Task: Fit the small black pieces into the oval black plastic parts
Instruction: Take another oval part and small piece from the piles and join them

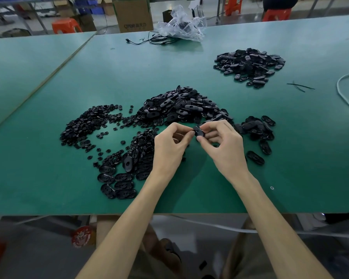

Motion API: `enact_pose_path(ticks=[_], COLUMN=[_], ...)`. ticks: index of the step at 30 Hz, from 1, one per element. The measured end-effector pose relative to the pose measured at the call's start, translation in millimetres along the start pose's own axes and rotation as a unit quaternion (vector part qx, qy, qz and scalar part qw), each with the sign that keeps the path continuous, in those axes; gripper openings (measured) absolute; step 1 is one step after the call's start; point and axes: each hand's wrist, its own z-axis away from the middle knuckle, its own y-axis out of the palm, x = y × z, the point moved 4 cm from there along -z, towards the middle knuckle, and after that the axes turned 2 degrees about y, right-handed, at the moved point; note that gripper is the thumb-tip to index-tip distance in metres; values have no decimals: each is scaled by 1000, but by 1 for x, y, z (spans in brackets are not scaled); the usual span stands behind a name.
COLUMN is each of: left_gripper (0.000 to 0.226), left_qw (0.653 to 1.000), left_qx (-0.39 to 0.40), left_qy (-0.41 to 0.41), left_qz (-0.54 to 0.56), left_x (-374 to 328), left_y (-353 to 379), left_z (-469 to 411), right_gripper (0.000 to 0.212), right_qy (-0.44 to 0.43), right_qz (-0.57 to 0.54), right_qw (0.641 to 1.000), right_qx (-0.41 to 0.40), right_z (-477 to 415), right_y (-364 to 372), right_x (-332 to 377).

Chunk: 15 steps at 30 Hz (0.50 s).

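Over the near edge of the green table [48, 178], the left hand [169, 147] and right hand [225, 147] both pinch one oval black plastic part [198, 133]. Small round black pieces [85, 125] lie at nine o'clock, a heap of oval parts [181, 105] at twelve, and a farther oval pile [250, 65] at one.

Bare hands and forearms of a person working, with clothing showing only below them.

The left hand [169, 146] and right hand [224, 146] are showing bare, and the forearms [129, 218] behind them are running bare to the lower edge. Below and behind the right hand, the person is wearing olive-brown cloth [242, 256] over the lap, too blurred to tell its cut.
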Motion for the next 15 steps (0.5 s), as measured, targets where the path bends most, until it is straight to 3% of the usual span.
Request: enact_pose_path(ticks=[15], left_gripper=[7], left_qw=[1000], left_qx=[20], left_qy=[-3], left_qz=[-7], left_x=[3], left_y=[4], left_z=[-1], right_gripper=[22], right_qy=[-1], right_qz=[5], right_qw=[1000], right_qx=[9], right_z=[0], right_y=[0], right_x=[0])
